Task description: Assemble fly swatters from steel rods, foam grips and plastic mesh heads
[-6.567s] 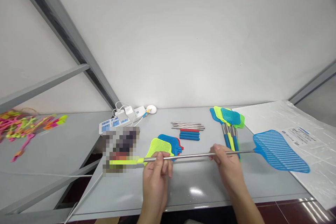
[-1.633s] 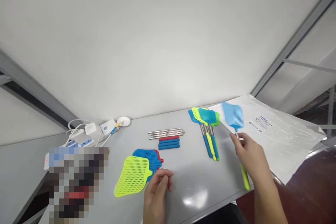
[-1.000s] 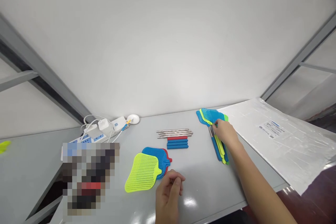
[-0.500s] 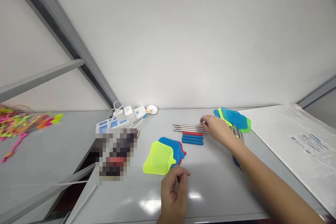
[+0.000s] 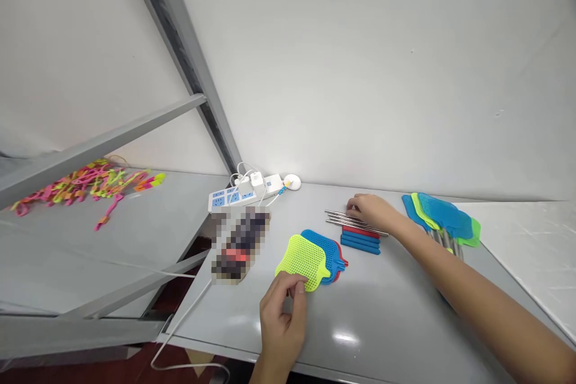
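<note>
My right hand [image 5: 371,211] reaches to thin metal rods [image 5: 335,218], its fingers bent together on them; its grip is partly hidden. Just in front of the rods lie several blue tube handles [image 5: 360,242] and a red one [image 5: 360,231]. My left hand [image 5: 283,312] is loosely curled over the lower edge of a yellow perforated fly swatter head [image 5: 301,258], thumb and index finger slightly apart. I cannot tell whether it touches the head. Beneath the yellow one are blue swatter heads [image 5: 330,250] and a red one [image 5: 344,263].
Swatters with metal shafts [image 5: 445,216] are stacked at right, beside a white wrapped sheet [image 5: 531,246]. A power strip [image 5: 245,192] with plugs and a pixelated object [image 5: 238,249] lie left. Colourful bits [image 5: 90,183] cover the neighbouring table beyond a grey frame bar [image 5: 135,129].
The view has swung left, so the tabletop things appear further right. My left hand has moved to the yellow swatter head. My right hand has come down onto the rods, which now lie slightly fanned.
</note>
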Available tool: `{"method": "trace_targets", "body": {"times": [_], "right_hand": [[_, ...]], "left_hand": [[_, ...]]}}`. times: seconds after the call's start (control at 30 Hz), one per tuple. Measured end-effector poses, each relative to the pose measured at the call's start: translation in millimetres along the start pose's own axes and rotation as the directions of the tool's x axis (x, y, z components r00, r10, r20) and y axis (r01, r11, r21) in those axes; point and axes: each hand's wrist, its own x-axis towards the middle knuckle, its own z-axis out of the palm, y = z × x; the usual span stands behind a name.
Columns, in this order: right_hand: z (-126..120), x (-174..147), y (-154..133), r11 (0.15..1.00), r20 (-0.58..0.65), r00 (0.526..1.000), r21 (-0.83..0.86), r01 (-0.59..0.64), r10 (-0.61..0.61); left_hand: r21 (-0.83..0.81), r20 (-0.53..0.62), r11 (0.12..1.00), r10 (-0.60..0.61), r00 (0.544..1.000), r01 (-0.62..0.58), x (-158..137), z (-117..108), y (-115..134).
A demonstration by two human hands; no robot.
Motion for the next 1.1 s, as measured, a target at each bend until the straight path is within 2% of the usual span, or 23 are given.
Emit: {"method": "trace_targets", "body": {"times": [0.13, 0.23, 0.47, 0.6, 0.7, 0.8, 0.87, 0.93, 1.0, 1.1], "right_hand": [[0, -2, -3, 0.999, -0.019, 0.999, -0.021, 0.034, -0.035], [0, -2, -7, 0.998, -0.050, 0.998, -0.047, 0.034, -0.037], [-13, -12, -20, 0.991, -0.194, 0.976, -0.065, -0.117, 0.103], [-31, -47, -16, 0.965, -0.347, 0.905, -0.003, -0.263, 0.246], [-34, -89, 10, 0.897, -0.412, 0.807, 0.068, -0.437, 0.424], [-22, -126, 49, 0.754, -0.361, 0.678, 0.132, -0.643, 0.641], [-8, -139, 71, 0.674, -0.274, 0.625, 0.147, -0.724, 0.731], [6, -141, 85, 0.644, -0.180, 0.620, 0.147, -0.750, 0.763], [16, -136, 90, 0.643, -0.110, 0.633, 0.146, -0.752, 0.766], [17, -128, 89, 0.651, -0.086, 0.647, 0.155, -0.743, 0.758]], "left_hand": [[0.054, 0.079, 0.996, 0.064, 0.995, -0.068, 3, 4, 0], [0.086, 0.094, 0.991, 0.098, 0.991, -0.107, 6, 5, -2], [0.159, 0.105, 0.978, 0.123, 0.987, -0.138, 8, 6, -7], [0.170, 0.121, 0.973, 0.136, 0.983, -0.156, 6, 4, -16], [0.168, 0.126, 0.974, 0.131, 0.983, -0.151, 7, 9, -19], [0.134, 0.154, 0.982, 0.116, 0.981, -0.137, 10, 26, -10], [0.085, 0.199, 0.986, 0.126, 0.972, -0.145, 12, 43, 2], [0.020, 0.271, 0.983, 0.170, 0.947, -0.182, 11, 62, 17], [-0.056, 0.372, 0.969, 0.244, 0.896, -0.241, 6, 78, 29], [-0.153, 0.456, 0.938, 0.346, 0.820, -0.311, -8, 93, 40]]}}
